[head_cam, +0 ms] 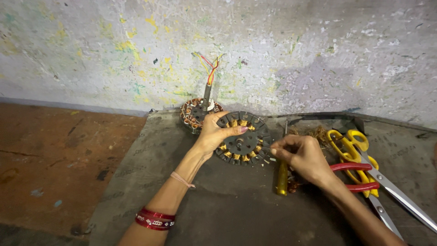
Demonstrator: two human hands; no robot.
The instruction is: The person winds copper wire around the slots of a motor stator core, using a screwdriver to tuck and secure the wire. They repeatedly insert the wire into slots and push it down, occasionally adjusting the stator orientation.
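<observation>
Gripping the round black stator disc wound with copper coils (241, 138), the left hand (214, 134) is closed on its left rim, thumb laid across the upper face and fingers behind. This disc is held tilted up off the grey mat (218, 209), flat face toward the camera, central hole roughly in the middle, with no evident long axis. Pinched shut at the disc's right edge, the right hand (302, 157) has its fingertips touching the rim; what they hold is too small to tell. A yellow-handled tool (282, 175) lies upright-lengthwise just beneath that hand. Behind the disc, a second wound stator with a shaft and coloured wires (198, 111) rests against the stained wall (296, 50). Yellow-handled scissors (364, 164) and red-handled pliers (359, 175) lie to the right.
</observation>
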